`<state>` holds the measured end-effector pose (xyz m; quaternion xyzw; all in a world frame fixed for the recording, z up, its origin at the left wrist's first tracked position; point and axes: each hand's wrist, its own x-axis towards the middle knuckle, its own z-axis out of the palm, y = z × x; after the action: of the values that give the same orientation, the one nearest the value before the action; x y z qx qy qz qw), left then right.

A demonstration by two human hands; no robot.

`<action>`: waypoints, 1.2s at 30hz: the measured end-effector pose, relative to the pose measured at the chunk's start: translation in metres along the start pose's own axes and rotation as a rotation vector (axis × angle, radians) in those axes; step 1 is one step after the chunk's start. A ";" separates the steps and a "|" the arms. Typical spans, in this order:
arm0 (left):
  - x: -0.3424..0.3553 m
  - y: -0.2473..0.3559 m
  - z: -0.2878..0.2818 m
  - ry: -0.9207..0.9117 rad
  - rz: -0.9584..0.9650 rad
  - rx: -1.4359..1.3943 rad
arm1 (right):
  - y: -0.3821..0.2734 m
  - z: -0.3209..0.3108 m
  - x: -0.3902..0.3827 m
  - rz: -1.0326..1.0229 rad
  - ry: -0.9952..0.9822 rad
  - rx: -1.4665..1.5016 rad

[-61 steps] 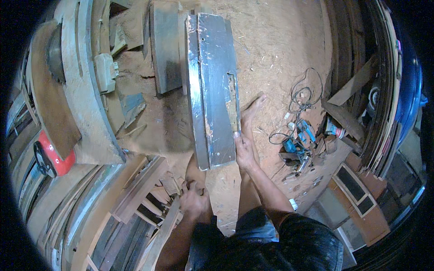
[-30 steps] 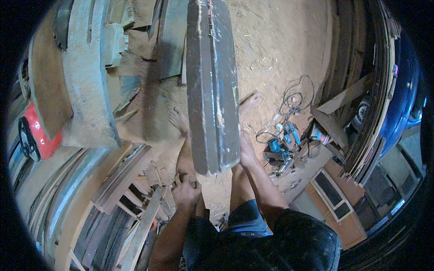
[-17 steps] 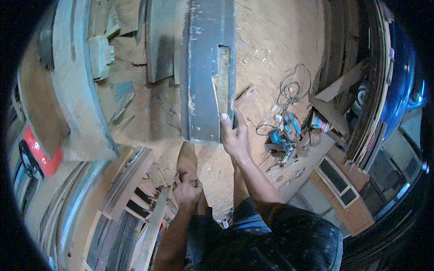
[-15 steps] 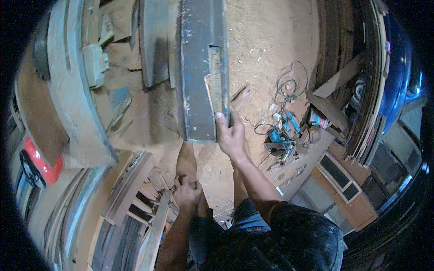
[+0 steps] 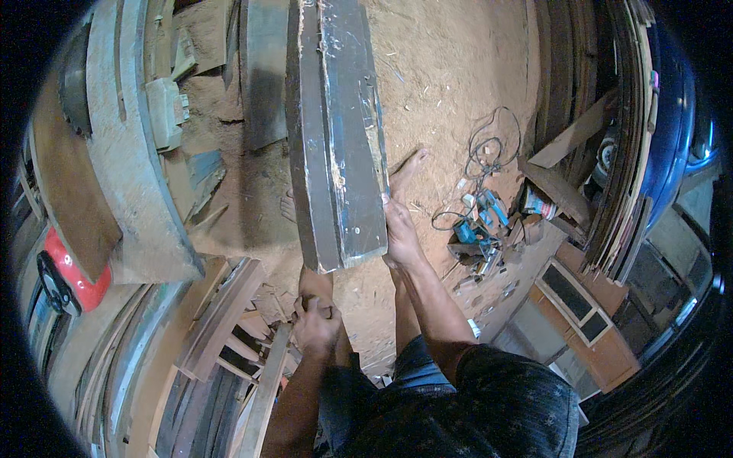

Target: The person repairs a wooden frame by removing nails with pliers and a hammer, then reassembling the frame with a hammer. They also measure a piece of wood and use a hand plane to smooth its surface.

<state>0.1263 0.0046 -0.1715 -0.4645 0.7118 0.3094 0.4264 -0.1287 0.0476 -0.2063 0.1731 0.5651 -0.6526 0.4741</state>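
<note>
The long dark-brown wooden beam with scuffed, chipped paint (image 5: 353,137) is lying lengthwise in front of the person, running out past the top edge, its near end hanging over the sandy brown floor (image 5: 435,91) between the legs; what is bearing its far end is not showing. For steady holding, the grip would best be staying firm at the near end, thumb flat and clear of the splintered edges, the wrist taking the weight in line with the forearm; the free hand could be lending support if the beam starts rolling. The right hand (image 5: 402,233) is pinching the beam's right edge near that end, thumb along the side, fingers mostly hidden, the forearm slanting up and leftward from the dark short sleeve. The left hand (image 5: 317,327) is resting, knuckles up and fingers curled, at the bare left leg (image 5: 315,285), well apart from the beam; whether it is holding anything, one cannot tell. Farther right, a blue-bodied power tool (image 5: 492,210) is lying among scraps; at left, a pale dusty slotted bench (image 5: 126,153) is standing.
</note>
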 end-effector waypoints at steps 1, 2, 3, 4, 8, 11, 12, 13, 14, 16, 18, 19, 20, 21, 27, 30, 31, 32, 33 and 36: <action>-0.001 -0.001 0.003 0.037 0.010 -0.005 | -0.004 0.003 -0.002 0.003 -0.001 -0.019; -0.001 -0.002 0.005 0.013 -0.001 -0.001 | -0.006 0.005 -0.003 0.006 -0.001 -0.038; 0.001 -0.002 0.004 -0.012 -0.008 0.005 | -0.007 0.005 -0.004 -0.012 0.029 -0.104; 0.002 -0.002 0.003 -0.037 -0.015 0.011 | -0.009 0.006 -0.004 -0.030 0.059 -0.169; 0.000 -0.003 0.005 -0.058 -0.028 -0.012 | -0.019 0.032 -0.008 -0.333 0.160 -0.506; 0.001 -0.010 0.015 -0.049 -0.030 -0.044 | -0.023 0.035 -0.005 -0.348 0.198 -0.605; -0.003 -0.006 0.011 -0.019 -0.021 -0.039 | -0.025 0.035 -0.003 -0.355 0.211 -0.635; -0.005 -0.004 0.008 0.011 -0.012 -0.033 | -0.024 0.033 -0.001 -0.383 0.207 -0.665; -0.005 -0.004 0.008 0.010 -0.014 -0.036 | -0.022 0.032 0.000 -0.408 0.205 -0.696; -0.004 -0.004 0.009 0.010 -0.017 -0.039 | -0.020 0.031 -0.001 -0.384 0.215 -0.651; -0.004 -0.007 0.011 0.015 0.013 -0.041 | -0.024 0.042 -0.005 -0.294 0.239 -0.499; -0.005 -0.008 0.012 0.019 0.029 -0.040 | -0.028 0.046 -0.008 -0.367 0.272 -0.604; -0.005 -0.009 0.013 0.021 0.023 -0.037 | -0.033 0.052 -0.009 -0.446 0.308 -0.708; -0.006 -0.009 0.015 0.024 0.017 -0.033 | -0.038 0.055 -0.011 -0.453 0.329 -0.744; -0.004 -0.020 0.026 0.126 0.098 -0.049 | -0.046 0.042 -0.030 -0.463 0.395 -0.726; -0.008 -0.016 0.016 0.107 0.092 -0.066 | -0.051 0.022 -0.067 -0.444 0.421 -0.725; -0.009 -0.015 0.010 0.094 0.089 -0.067 | -0.057 0.017 -0.083 -0.375 0.437 -0.759; -0.010 -0.016 0.008 0.090 0.090 -0.068 | -0.065 0.015 -0.098 -0.308 0.456 -0.794; -0.007 -0.020 0.009 0.087 0.098 -0.064 | -0.069 0.012 -0.109 -0.303 0.463 -0.844; -0.006 -0.032 0.010 0.133 0.136 -0.159 | -0.071 -0.004 -0.119 -0.155 0.489 -0.952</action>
<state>0.1604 0.0033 -0.1716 -0.4669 0.7417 0.3616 0.3181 -0.1296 0.0955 -0.0763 0.0439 0.9035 -0.2978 0.3052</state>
